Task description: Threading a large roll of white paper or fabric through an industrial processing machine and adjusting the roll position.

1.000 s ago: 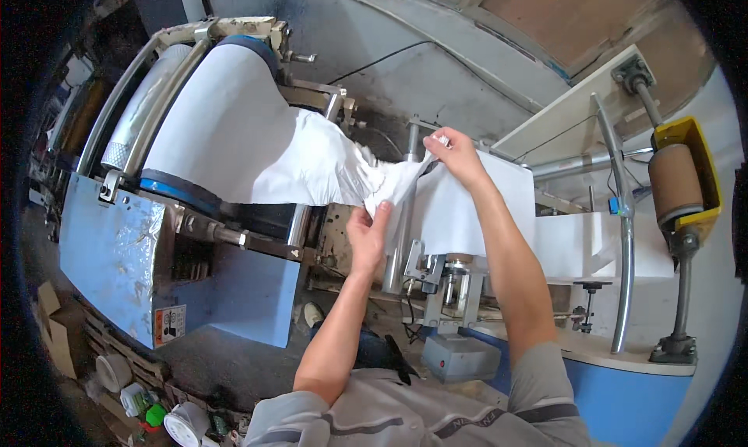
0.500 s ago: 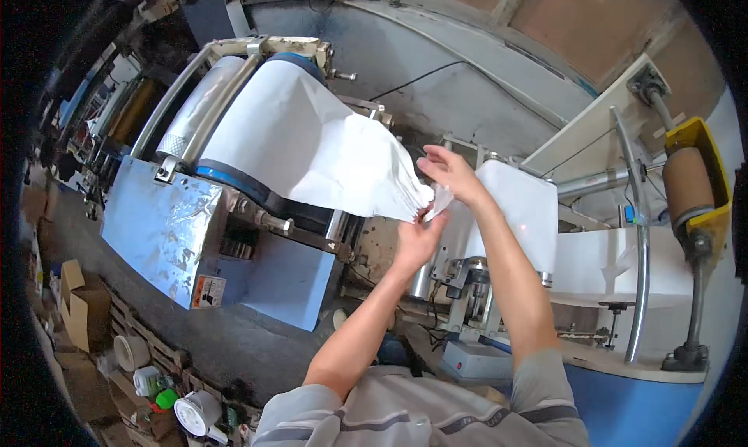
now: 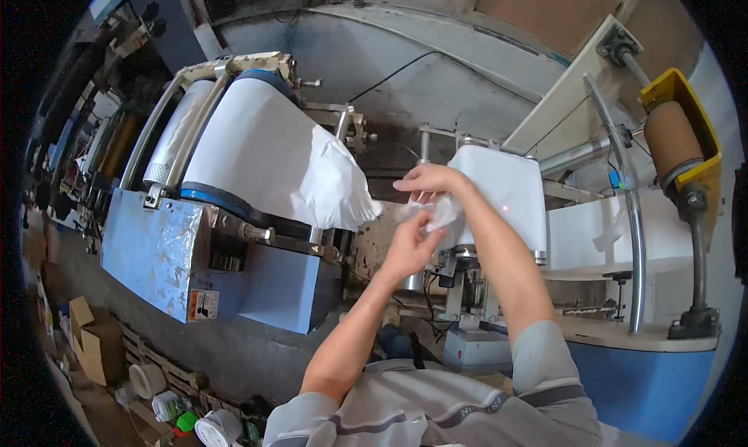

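A crumpled scrap of thin white sheet [image 3: 442, 212] sits between my hands, over the gap between two machine parts. My left hand [image 3: 411, 248] is closed on it from below, thumb out to the right. Just above, my right hand [image 3: 435, 182] reaches leftward over the scrap with its fingers stretched out; whether it touches the scrap is hard to see. To the left, a wide white sheet [image 3: 249, 151] runs over a blue-edged roller. Its loose end [image 3: 339, 190] hangs wrinkled and ragged, apart from my hands.
A white-covered roller unit [image 3: 502, 201] stands right of my hands, beside upright metal bars [image 3: 623, 213] and a yellow bracket [image 3: 678, 127] with a brown roll. The blue machine housing [image 3: 152, 252] is at left. Boxes and buckets [image 3: 218, 427] lie lower left.
The wide sheet's gathered end has come away from my hands and now hangs loose to the left. My hands have shifted slightly, with the small scrap still between them.
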Demonstrator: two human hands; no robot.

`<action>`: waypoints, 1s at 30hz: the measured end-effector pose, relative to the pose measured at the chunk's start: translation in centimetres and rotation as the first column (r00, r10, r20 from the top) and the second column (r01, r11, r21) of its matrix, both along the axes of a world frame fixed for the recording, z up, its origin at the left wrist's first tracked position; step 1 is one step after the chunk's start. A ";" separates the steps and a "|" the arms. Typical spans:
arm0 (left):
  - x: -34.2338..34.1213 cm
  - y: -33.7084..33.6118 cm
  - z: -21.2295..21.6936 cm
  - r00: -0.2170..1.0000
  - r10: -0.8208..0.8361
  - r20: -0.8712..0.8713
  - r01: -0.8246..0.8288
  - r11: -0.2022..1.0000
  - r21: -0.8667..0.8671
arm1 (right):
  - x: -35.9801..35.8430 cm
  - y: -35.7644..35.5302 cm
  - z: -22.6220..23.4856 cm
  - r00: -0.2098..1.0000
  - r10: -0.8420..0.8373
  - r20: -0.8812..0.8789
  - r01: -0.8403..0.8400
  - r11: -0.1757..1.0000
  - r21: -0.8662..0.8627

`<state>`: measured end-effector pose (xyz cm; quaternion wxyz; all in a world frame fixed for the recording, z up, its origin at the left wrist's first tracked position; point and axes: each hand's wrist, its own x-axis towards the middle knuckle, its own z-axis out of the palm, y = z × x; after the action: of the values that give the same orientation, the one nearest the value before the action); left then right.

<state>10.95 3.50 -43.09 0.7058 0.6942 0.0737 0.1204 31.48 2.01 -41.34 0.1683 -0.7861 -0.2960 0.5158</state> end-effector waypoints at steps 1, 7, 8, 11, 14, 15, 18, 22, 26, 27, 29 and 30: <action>-0.2 -0.6 1.3 0.999 -0.005 -0.050 0.005 1.000 0.007 | -0.2 -0.6 0.1 1.000 -0.002 0.000 0.002 1.000 -0.007; 0.0 -1.9 0.9 0.977 -0.025 0.213 -0.023 0.975 0.219 | -1.0 -1.9 0.6 0.931 0.317 0.182 -0.281 0.939 -0.198; 0.0 -2.0 0.8 0.966 -0.032 0.256 -0.045 0.957 0.288 | -1.0 -1.9 0.6 0.932 0.316 0.180 -0.279 0.939 -0.203; -0.6 -1.9 0.4 0.962 -0.023 0.272 -0.064 0.949 0.309 | -2.0 -1.5 1.5 0.865 0.466 0.186 -0.425 0.877 -0.224; -0.9 -1.6 -0.5 0.972 0.025 0.233 -0.076 0.974 0.215 | -2.4 -1.6 2.3 0.923 0.371 0.100 -0.349 0.918 -0.189; -1.1 -1.0 -0.2 0.971 0.049 0.236 -0.097 0.976 0.196 | -2.2 -1.7 2.3 0.923 0.371 0.102 -0.348 0.918 -0.190; -1.5 0.0 1.6 0.979 0.203 0.032 -0.203 0.979 -0.012 | -2.2 -1.9 2.5 0.917 0.373 0.138 -0.382 0.923 0.040; -2.0 3.0 2.7 0.897 0.441 0.045 -0.437 0.897 -0.064 | -3.5 -1.1 4.5 0.998 0.033 -0.051 -0.026 0.992 0.127; -3.3 5.8 4.0 0.838 0.545 0.041 -0.543 0.838 -0.053 | -3.8 1.0 5.1 0.990 -0.089 -0.108 0.123 0.923 0.366; -3.4 6.0 4.8 0.841 0.540 0.031 -0.540 0.842 -0.020 | -3.7 1.4 5.3 0.990 -0.122 -0.071 0.140 0.913 0.384; -3.7 6.9 5.3 0.846 0.531 0.056 -0.534 0.841 0.091 | -3.5 2.4 4.6 0.987 -0.150 -0.059 0.160 0.872 0.462; -4.3 7.3 5.8 0.853 0.521 0.038 -0.522 0.849 0.083 | -3.4 2.9 4.2 0.975 -0.219 0.026 0.186 0.881 0.436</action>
<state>6.69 10.75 -37.30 0.6152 0.6783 0.2490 0.3154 28.11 4.93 -37.09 0.3795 -0.7748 -0.3249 0.3875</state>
